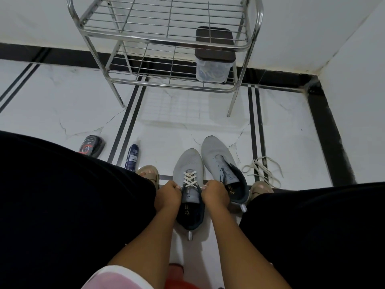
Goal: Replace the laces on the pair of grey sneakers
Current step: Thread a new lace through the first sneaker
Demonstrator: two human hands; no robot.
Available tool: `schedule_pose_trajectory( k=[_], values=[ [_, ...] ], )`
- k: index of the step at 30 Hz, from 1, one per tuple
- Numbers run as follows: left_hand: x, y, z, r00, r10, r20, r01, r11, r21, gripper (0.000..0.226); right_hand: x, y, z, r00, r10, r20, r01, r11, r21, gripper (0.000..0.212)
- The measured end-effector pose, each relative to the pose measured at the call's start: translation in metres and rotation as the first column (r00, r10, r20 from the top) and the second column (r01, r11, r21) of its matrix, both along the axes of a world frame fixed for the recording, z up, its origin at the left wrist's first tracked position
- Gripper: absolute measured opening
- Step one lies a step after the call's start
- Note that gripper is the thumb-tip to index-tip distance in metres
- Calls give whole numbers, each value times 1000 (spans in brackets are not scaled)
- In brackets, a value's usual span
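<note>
The laced sneaker lies on the floor between the person's knees, long axis running away from the body, toe pointing toward the rack. The left hand and right hand flank its tongue, fingers curled, each pinching an end of the cream lace that crosses just beyond the fingertips. The unlaced sneaker sits just right of the right hand, toe also pointing away, tilted slightly left. A loose lace lies further right. On the rack's lower shelf, a clear box with a dark lid holds dark contents I cannot identify. Beyond the left hand stand a can and a polish sponge.
</note>
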State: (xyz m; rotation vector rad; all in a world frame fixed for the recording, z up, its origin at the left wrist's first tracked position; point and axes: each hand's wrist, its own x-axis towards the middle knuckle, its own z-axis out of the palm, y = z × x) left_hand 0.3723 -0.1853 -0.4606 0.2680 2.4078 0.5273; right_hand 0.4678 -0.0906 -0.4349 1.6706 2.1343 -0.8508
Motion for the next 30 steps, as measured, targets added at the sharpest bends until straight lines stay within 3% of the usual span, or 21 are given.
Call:
schedule_pose_trajectory(
  k=[4, 6, 10, 13, 17, 20, 30],
  values=[
    [7, 1, 6, 996, -26, -90, 30, 998, 49, 30, -9, 8, 20, 950, -238, -203, 239, 971, -23, 52],
    [11, 0, 10, 997, -26, -73, 29, 998, 50, 35, -20, 22, 43, 896, -315, -314, 328, 944, -11, 46],
    [15, -7, 13, 972, -207, -109, 204, 978, -33, 22, -36, 40, 84, 857, -193, -477, 257, 964, 70, 34],
    [12, -11, 12, 983, -165, -82, 165, 986, -6, 19, -38, 27, 80, 824, -144, -548, 176, 984, 7, 31],
    [5, -13, 10, 997, 47, 62, -53, 994, 96, 11, -28, -1, 39, 938, -88, -336, 84, 996, -27, 15],
    [4, -13, 7, 988, 85, 132, -102, 986, 128, 9, -19, -19, 23, 993, 43, -114, -36, 997, 63, 19],
    [4, -11, -1, 973, 112, 201, -145, 977, 156, 7, -16, -37, 6, 988, 51, -146, -38, 995, 92, 12]
  ],
)
